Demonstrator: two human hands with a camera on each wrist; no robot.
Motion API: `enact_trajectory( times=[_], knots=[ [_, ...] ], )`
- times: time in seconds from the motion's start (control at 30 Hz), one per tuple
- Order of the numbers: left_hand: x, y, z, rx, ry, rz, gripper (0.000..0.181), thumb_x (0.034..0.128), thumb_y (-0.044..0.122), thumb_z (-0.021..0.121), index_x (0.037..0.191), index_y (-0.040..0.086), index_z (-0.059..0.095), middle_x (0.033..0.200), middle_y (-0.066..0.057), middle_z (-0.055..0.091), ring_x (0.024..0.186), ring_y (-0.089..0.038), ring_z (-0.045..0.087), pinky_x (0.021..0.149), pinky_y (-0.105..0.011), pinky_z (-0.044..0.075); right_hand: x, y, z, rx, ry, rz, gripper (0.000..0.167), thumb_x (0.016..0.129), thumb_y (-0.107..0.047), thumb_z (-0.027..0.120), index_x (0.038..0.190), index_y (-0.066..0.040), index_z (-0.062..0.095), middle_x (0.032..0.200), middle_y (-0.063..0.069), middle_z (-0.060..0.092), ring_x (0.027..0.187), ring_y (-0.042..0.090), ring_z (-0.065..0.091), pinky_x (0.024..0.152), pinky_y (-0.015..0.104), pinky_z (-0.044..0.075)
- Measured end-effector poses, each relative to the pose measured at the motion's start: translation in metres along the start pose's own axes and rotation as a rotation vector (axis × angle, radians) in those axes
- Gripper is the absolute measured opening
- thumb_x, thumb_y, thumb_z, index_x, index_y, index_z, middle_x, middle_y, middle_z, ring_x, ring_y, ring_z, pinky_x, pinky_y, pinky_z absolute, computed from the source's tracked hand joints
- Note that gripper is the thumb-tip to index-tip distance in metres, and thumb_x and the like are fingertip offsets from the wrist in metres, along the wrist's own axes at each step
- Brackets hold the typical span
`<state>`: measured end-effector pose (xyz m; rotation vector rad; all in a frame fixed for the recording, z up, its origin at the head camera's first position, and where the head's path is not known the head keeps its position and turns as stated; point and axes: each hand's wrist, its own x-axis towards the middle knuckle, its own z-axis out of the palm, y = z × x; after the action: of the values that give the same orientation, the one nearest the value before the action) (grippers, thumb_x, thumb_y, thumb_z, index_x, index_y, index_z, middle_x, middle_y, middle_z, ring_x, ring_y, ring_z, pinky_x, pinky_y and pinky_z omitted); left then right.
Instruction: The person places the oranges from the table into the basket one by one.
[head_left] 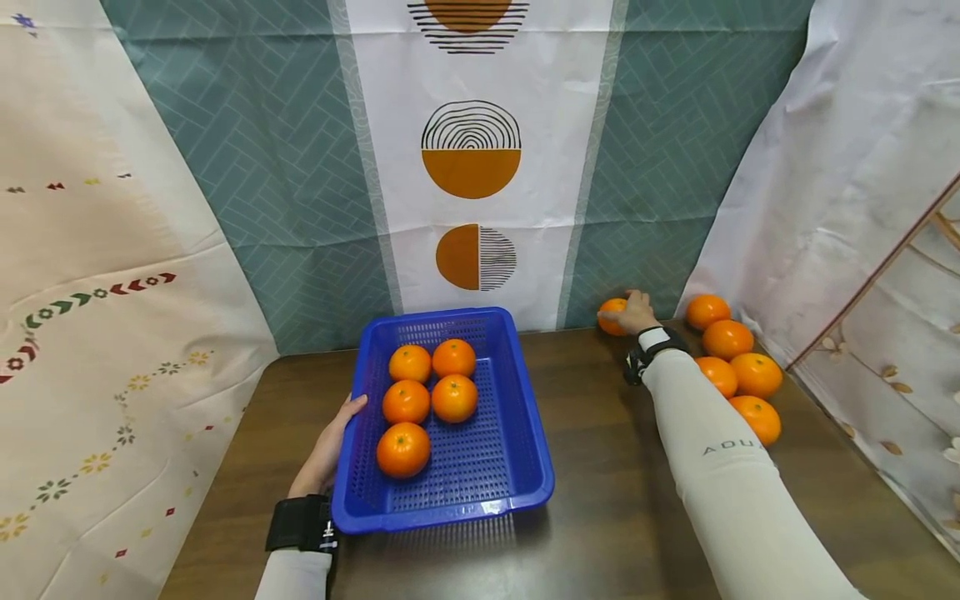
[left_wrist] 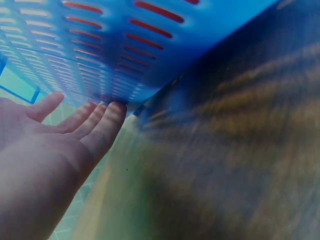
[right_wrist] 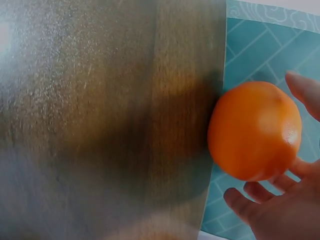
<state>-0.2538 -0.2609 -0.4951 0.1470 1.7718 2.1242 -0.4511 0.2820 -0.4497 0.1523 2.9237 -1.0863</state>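
Note:
A blue plastic basket (head_left: pixel 534 433) with slotted walls sits on the table, several oranges (head_left: pixel 406 402) inside it, mostly toward its left and far side. My left hand (head_left: pixel 330 446) is at the basket's left wall. The left wrist view shows its fingers (left_wrist: pixel 102 130) extended, fingertips against the slotted side. At the table's far edge, my right hand (head_left: pixel 637 314) reaches to a single orange (right_wrist: pixel 254 131). Its fingers lie along one side of this orange, some partly hidden behind it, while the thumb (right_wrist: pixel 306 95) stands a little apart from the peel.
More oranges (head_left: pixel 756 375) are grouped on the table's right side, beside and partly behind the right sleeve (head_left: pixel 712 450). Patterned cloth (head_left: pixel 300 167) hangs behind the brown table (head_left: pixel 592 500) and along both sides.

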Motion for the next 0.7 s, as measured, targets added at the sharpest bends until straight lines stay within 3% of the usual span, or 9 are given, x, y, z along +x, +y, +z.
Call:
enact_trajectory(
  times=[0.2, 0.53, 0.7],
  knots=[
    [-0.001, -0.001, 0.003, -0.011, -0.005, -0.003, 0.072, 0.1118, 0.050, 0.034, 0.167, 0.033, -0.009, 0.172, -0.012, 0.004, 0.150, -0.043, 0.022, 0.112, -0.061, 0.038, -0.001, 0.004, 0.007, -0.013, 0.032, -0.017, 0.081, 0.098, -0.027, 0.066, 0.152, 0.015, 0.023, 0.148, 0.041, 0.025, 0.135, 0.058, 0.033, 0.115, 0.061, 0.031],
    [0.000, -0.001, 0.002, 0.009, 0.000, 0.016, 0.072, 0.1117, 0.050, 0.034, 0.167, 0.031, -0.009, 0.173, -0.012, 0.000, 0.153, -0.045, 0.018, 0.114, -0.068, 0.028, -0.001, 0.007, 0.016, 0.001, 0.024, -0.047, 0.076, 0.096, -0.026, 0.065, 0.146, 0.016, 0.026, 0.145, 0.041, 0.018, 0.126, 0.056, 0.042, 0.110, 0.060, 0.038],
    [0.001, 0.000, 0.000, 0.005, -0.006, 0.017, 0.072, 0.1118, 0.049, 0.034, 0.167, 0.031, -0.008, 0.173, -0.012, 0.003, 0.152, -0.043, 0.020, 0.115, -0.064, 0.032, 0.002, 0.009, 0.020, -0.002, 0.019, -0.084, 0.074, 0.095, -0.024, 0.065, 0.145, 0.015, 0.026, 0.142, 0.042, 0.027, 0.125, 0.055, 0.041, 0.109, 0.060, 0.037]
  ],
)
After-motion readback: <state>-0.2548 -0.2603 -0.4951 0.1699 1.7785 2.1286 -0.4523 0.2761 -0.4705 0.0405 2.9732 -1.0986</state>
